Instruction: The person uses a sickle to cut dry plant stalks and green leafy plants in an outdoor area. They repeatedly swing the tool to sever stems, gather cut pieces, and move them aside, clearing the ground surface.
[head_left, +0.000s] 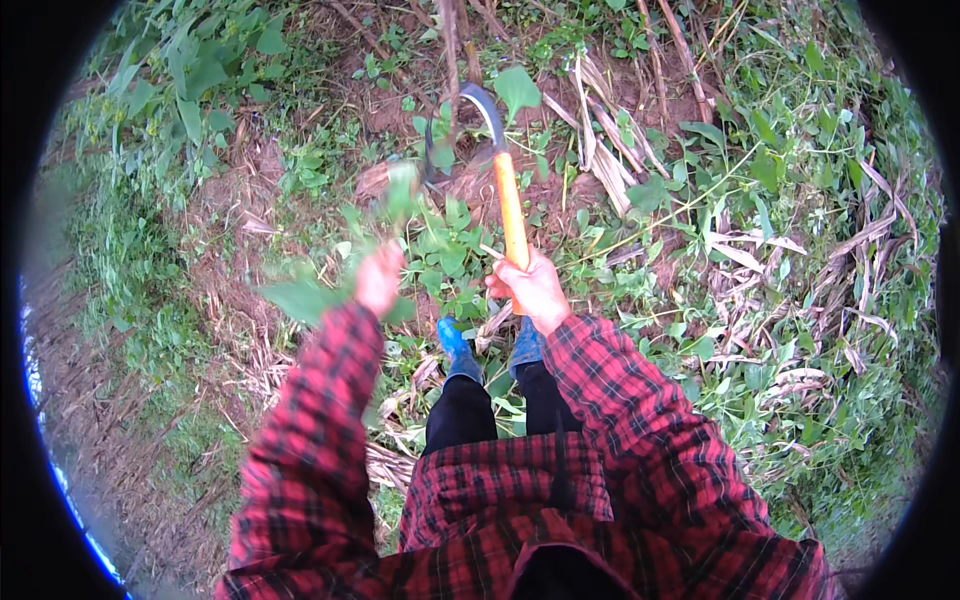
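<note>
My right hand (531, 289) is closed around the orange handle of a sickle (510, 210). Its dark curved blade with a bright inner edge arcs up and to the left from the handle, beside a thin brown stem (451, 67) at the top middle. My left hand (379, 277) is blurred and held to the left of the sickle. Blurred green leaves (300, 300) show around its fingers, and it seems closed on a leafy weed, though the stem in it is hard to make out.
Low green weeds (450, 251) grow on reddish soil before my blue boots (457, 349). Dry stalks and husks (604, 157) lie ahead on the right, more dry leaves (795, 382) further right. A taller leafy plant (195, 75) stands at the upper left.
</note>
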